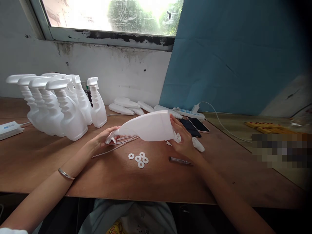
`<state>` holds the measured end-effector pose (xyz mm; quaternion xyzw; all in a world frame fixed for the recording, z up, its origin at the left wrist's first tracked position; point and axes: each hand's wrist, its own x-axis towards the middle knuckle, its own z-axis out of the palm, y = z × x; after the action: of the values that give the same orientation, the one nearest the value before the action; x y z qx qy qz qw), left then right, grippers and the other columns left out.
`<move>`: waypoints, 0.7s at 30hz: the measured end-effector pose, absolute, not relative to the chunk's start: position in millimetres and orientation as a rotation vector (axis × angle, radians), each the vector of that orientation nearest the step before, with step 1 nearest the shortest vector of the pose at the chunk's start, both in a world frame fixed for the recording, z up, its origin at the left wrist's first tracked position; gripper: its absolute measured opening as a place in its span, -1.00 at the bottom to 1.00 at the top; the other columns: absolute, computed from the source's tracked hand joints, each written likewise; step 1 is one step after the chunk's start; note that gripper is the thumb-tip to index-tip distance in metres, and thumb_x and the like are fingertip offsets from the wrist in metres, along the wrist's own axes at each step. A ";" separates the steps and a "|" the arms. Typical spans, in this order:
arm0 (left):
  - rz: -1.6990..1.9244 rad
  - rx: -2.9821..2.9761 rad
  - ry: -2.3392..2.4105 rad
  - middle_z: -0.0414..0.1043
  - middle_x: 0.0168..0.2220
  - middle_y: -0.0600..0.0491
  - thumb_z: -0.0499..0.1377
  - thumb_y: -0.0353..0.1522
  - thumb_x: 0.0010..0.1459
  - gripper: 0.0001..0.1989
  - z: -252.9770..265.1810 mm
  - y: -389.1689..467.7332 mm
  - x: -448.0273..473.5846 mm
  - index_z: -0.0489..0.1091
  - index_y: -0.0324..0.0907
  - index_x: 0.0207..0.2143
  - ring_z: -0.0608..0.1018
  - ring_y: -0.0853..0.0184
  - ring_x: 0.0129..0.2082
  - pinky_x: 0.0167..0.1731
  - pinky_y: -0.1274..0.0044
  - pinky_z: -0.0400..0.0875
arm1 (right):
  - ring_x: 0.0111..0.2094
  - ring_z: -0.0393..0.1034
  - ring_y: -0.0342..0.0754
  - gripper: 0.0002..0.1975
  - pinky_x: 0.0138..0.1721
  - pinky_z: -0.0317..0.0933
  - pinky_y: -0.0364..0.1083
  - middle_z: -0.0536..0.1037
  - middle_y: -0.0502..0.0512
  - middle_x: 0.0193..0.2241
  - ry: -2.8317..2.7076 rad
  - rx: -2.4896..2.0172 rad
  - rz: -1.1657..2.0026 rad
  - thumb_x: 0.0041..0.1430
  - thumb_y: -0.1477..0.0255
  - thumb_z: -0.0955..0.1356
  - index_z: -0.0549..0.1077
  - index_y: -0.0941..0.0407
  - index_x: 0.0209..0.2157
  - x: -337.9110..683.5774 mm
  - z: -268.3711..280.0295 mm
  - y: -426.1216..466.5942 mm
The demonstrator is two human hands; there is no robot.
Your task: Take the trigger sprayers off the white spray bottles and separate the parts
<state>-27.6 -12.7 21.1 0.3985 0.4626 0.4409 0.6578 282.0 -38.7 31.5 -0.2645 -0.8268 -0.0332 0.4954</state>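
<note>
Head view: you had the spray bottle tipped sideways above the tabletop, left grip curled round its trigger head, right grip wrapped about its base. Handling seemed the step; turning it called for steady support. Washers, a screwdriver and cables crowded the space below.

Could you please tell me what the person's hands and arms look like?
The left hand and right hand wear no gloves. A silver-coloured bracelet circles the left forearm, where a white sleeve edge also shows. The right forearm appears bare.
</note>
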 end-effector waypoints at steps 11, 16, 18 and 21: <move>1.026 0.943 0.981 0.37 -0.58 0.10 0.23 -0.31 -0.04 -0.81 19.9 -12.7 -25.7 0.32 -0.22 -0.39 0.42 0.45 -0.67 -0.74 0.68 0.30 | -0.34 0.28 0.00 -0.57 -0.36 0.25 0.00 0.32 0.06 -0.36 -1.741 -0.792 -0.197 -0.14 0.19 0.44 0.34 0.08 -0.24 284.7 23.8 -29.0; 1.068 1.006 0.913 0.40 -0.52 0.05 0.29 -0.30 -0.11 -0.71 14.6 -10.2 -28.0 0.31 -0.24 -0.35 0.45 0.40 -0.60 -0.65 0.60 0.38 | 0.01 0.19 0.17 -0.62 -0.06 0.15 0.15 0.23 0.22 0.00 -1.688 -0.738 -0.091 -0.04 0.11 0.37 0.27 0.07 -0.30 282.5 24.6 -32.2; 1.079 1.022 0.874 0.39 -0.51 0.06 0.31 -0.32 -0.14 -0.68 13.9 -9.5 -29.0 0.33 -0.25 -0.32 0.47 0.39 -0.56 -0.60 0.59 0.40 | 0.13 0.05 0.21 -0.58 0.04 0.04 0.21 0.13 0.23 0.12 -1.736 -0.700 -0.008 0.01 0.08 0.32 0.21 0.06 -0.20 281.1 25.8 -34.1; 1.092 1.041 0.839 0.40 -0.50 0.06 0.33 -0.35 -0.20 -0.64 14.4 -9.8 -30.0 0.34 -0.25 -0.30 0.48 0.38 -0.53 -0.54 0.57 0.40 | 0.17 -0.01 0.21 -0.52 0.10 -0.07 0.25 0.15 0.23 0.13 -1.816 -0.653 0.077 0.01 0.08 0.31 0.14 0.04 -0.12 280.7 26.5 -34.7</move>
<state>-30.0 -9.8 14.4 0.4582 0.3695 0.4808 0.6499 280.7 -34.7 26.5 -0.2780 -0.7732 0.0330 0.5690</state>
